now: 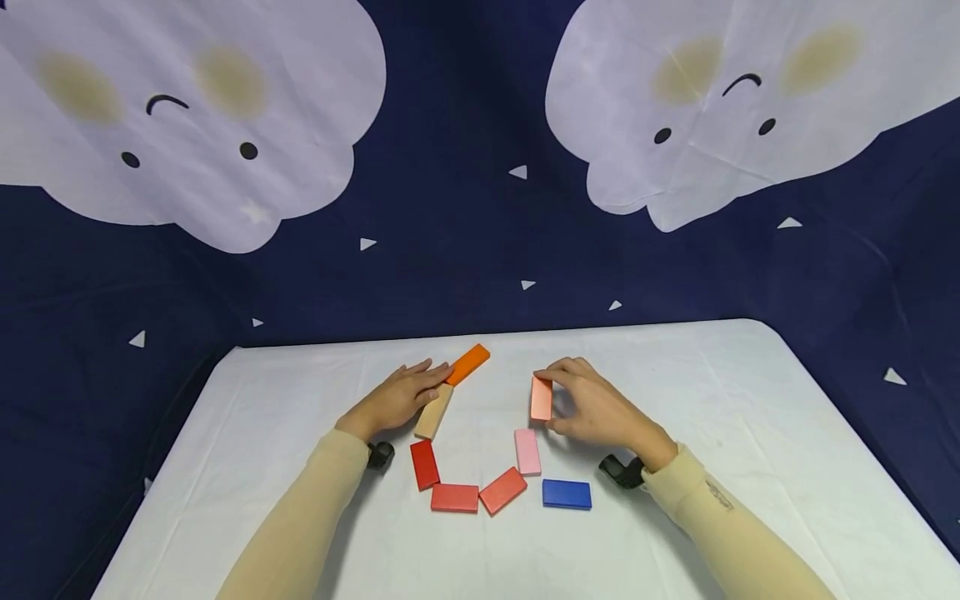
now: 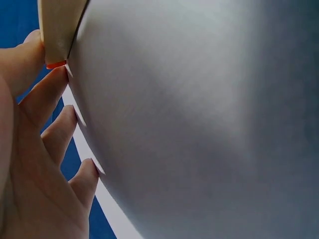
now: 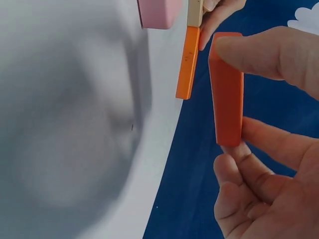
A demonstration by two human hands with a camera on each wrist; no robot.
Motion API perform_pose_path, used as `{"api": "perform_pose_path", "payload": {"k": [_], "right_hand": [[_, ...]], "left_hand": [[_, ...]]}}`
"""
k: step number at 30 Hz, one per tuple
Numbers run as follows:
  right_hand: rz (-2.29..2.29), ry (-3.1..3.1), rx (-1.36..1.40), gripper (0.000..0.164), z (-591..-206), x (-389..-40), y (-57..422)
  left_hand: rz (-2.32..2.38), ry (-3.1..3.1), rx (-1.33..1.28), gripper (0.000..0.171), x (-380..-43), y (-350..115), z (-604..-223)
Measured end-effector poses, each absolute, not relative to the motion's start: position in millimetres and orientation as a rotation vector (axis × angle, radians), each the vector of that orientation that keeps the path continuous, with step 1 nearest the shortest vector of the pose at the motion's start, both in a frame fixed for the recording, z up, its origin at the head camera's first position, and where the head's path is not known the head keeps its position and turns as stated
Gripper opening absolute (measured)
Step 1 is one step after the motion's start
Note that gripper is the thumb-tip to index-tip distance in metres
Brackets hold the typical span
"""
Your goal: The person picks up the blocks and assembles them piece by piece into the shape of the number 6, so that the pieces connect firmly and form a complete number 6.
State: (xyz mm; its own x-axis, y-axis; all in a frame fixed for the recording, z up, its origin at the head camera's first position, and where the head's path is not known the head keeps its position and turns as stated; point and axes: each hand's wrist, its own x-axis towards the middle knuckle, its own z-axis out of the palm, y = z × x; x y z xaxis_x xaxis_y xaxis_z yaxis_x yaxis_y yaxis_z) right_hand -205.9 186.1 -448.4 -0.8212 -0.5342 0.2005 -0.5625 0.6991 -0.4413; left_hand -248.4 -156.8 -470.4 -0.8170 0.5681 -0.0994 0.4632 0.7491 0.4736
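My left hand [image 1: 397, 402] lies over the join of an orange block [image 1: 470, 363] and a natural wood block [image 1: 434, 412], fingers fairly straight and touching them. In the left wrist view the thumb is beside the wood block [image 2: 61, 27], and the index fingertip is at its end. My right hand [image 1: 596, 406] pinches a salmon-orange block [image 1: 542, 398] by its two ends, thumb at one and fingers at the other. The right wrist view shows this block [image 3: 227, 92] apart from the tabletop. Just below it in the head view lies a pink block [image 1: 527, 452].
A curved row on the white table [image 1: 300, 533] continues with a dark red block [image 1: 424, 465], a red block [image 1: 454, 498] and another red block [image 1: 503, 491]. A blue block [image 1: 567, 494] lies to their right. Behind the table hangs a dark blue cloth [image 1: 450, 250] with clouds.
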Motion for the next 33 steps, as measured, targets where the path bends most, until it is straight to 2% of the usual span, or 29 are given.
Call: {"api": "perform_pose_path", "payload": {"k": [33], "right_hand": [[0.845,-2.889,1.193,0.06,-459.1,-243.4,164.6]], "left_hand": [[0.624,2.716,0.797,0.051,-250.1,-156.8,-470.5]]}}
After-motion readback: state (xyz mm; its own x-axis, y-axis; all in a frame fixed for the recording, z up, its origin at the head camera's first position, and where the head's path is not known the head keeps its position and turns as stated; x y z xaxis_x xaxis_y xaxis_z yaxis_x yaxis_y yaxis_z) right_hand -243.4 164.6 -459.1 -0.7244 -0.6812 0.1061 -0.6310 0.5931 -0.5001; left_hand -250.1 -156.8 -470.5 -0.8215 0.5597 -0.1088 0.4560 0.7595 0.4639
